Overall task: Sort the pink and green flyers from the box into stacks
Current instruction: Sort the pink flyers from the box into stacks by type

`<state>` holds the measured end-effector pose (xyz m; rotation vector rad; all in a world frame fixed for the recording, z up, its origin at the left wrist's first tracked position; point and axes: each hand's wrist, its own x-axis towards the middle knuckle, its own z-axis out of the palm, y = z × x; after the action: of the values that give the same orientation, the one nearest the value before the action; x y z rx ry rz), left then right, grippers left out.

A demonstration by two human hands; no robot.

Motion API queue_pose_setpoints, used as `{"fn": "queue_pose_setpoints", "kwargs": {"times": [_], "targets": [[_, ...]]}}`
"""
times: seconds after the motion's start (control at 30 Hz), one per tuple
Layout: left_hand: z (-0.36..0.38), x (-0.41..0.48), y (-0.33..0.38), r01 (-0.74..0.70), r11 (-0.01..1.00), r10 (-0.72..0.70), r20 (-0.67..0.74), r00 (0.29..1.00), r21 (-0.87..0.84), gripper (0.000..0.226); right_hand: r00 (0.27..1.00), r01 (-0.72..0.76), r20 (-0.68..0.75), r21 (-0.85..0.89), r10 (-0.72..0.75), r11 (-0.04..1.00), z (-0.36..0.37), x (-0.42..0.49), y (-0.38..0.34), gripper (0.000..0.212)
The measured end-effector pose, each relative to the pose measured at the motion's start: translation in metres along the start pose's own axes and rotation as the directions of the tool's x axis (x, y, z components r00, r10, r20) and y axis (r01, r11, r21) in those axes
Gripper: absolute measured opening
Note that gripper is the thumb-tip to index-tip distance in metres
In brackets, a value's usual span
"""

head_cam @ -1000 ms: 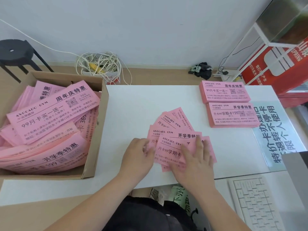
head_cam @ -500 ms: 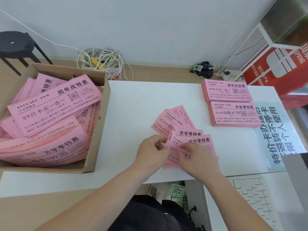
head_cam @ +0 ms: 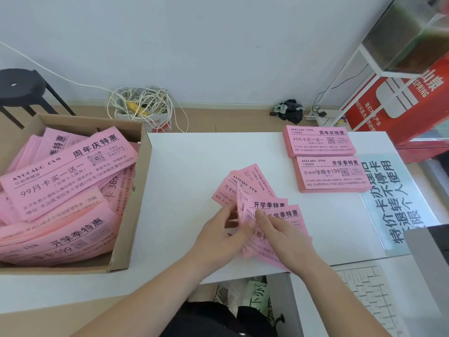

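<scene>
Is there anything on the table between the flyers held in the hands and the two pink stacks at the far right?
Nothing visible stands in the way. Only bare white table lies between the fanned flyers and the nearer stack, with the farther stack right behind it.

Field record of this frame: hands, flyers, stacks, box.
left hand: pinches left edge of fanned flyers
right hand: thumb on top, holds the fan
fanned flyers: pink, above white table, near edge
far stack: pink, table's back right
near stack: pink, in front of it
cardboard box: left of table, holds loose pink flyers
green flyers: none in view
</scene>
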<state>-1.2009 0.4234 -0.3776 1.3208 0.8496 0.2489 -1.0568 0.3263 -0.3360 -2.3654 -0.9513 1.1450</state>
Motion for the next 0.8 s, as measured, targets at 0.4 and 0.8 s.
{"fn": "queue_pose_setpoints", "kwargs": {"times": [0.4,0.8], "targets": [[-0.008,0.038,0.001,0.003,0.849,0.076,-0.128,0.989,0.529,0.040,0.979,0.043,-0.184,-0.243,-0.089,0.969,0.041,0.036,0.020,0.040],[-0.031,0.053,0.018,0.166,0.919,-0.055,-0.299,0.953,0.359,0.033,0.959,-0.069,-0.274,0.011,0.069,0.998,0.028,0.050,0.020,0.019]]}}
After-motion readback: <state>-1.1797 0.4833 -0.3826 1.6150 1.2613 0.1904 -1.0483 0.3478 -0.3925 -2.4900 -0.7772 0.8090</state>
